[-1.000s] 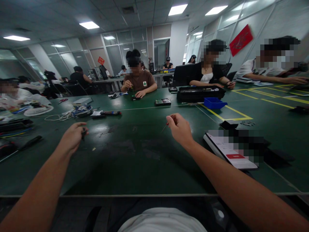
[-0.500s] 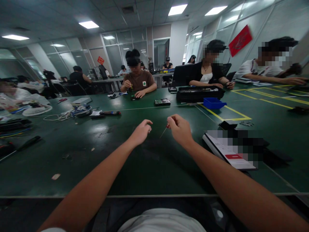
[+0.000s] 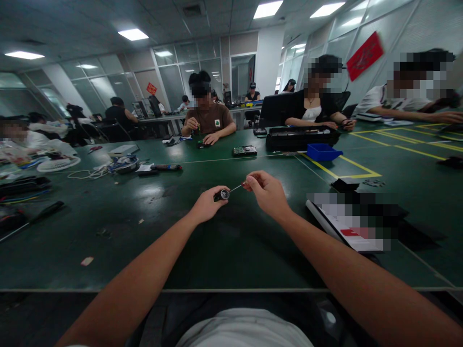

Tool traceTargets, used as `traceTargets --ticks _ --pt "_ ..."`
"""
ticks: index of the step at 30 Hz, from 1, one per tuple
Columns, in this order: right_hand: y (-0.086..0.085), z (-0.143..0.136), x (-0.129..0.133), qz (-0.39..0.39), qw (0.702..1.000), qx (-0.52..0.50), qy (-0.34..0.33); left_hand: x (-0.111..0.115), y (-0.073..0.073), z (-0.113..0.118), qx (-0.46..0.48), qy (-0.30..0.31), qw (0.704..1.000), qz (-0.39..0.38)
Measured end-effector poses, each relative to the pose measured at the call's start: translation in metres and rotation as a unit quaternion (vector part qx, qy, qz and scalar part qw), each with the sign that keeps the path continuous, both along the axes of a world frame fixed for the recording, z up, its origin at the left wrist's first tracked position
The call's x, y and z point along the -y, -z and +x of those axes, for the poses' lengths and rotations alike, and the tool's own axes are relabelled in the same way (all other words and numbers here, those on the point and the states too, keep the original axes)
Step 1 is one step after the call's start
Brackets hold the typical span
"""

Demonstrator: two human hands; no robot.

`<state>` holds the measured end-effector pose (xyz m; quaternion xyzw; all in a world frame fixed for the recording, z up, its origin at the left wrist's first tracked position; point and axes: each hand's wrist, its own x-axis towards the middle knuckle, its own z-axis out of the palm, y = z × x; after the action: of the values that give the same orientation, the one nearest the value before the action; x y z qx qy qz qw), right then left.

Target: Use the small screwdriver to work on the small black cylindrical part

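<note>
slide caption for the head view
Left hand holding a small black part, right hand a thin red-handled tool, above a green table.

The person's bare left hand (image 3: 208, 205) is curled into a firm grip, its fingertips pointing across at the bare right hand (image 3: 269, 193), near but not touching. I can see the right thumb (image 3: 255, 184) pressed against bunched fingers in a tight pinch. Behind the hands, the long, bare left forearm (image 3: 144, 267) and equally bare right forearm (image 3: 336, 260) slant inward, both wrists nearly straight. The white-clothed torso (image 3: 246, 328) sits between the forearms, nearer me than the hands.
</note>
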<state>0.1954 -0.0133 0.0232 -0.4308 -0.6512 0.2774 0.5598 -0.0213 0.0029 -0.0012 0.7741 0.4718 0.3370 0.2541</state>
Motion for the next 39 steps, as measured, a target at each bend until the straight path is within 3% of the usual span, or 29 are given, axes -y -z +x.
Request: traceTargets --ticks 10,13,18,23,29,33,36,39 --pt "-0.004 0.0 0.003 -0.003 0.999 0.039 0.028 0.001 0.002 0.002 0.004 -0.029 0.999 0.019" --pt "-0.007 0.001 0.005 -0.009 0.996 0.08 0.049 0.0 0.004 -0.001 -0.003 -0.018 0.999 0.036" --pt "-0.006 0.002 0.006 0.004 0.997 0.078 0.01 0.002 0.004 0.0 -0.023 0.004 0.998 0.064" --pt "-0.003 0.002 0.001 -0.006 0.994 0.096 0.059 0.006 0.0 0.005 -0.037 0.021 0.997 0.063" --pt "0.006 -0.001 -0.008 -0.021 0.998 -0.049 0.041 0.006 0.0 0.008 -0.04 -0.013 0.998 0.048" --pt "0.009 0.002 -0.017 -0.117 0.977 -0.177 0.017 0.006 -0.002 0.012 -0.034 0.016 0.996 0.077" --pt "0.011 0.006 -0.023 -0.193 0.952 -0.236 0.042 0.006 -0.005 0.013 -0.049 0.018 0.995 0.085" --pt "0.011 0.006 -0.024 -0.16 0.958 -0.222 0.082 0.005 -0.005 0.013 -0.06 0.004 0.995 0.074"
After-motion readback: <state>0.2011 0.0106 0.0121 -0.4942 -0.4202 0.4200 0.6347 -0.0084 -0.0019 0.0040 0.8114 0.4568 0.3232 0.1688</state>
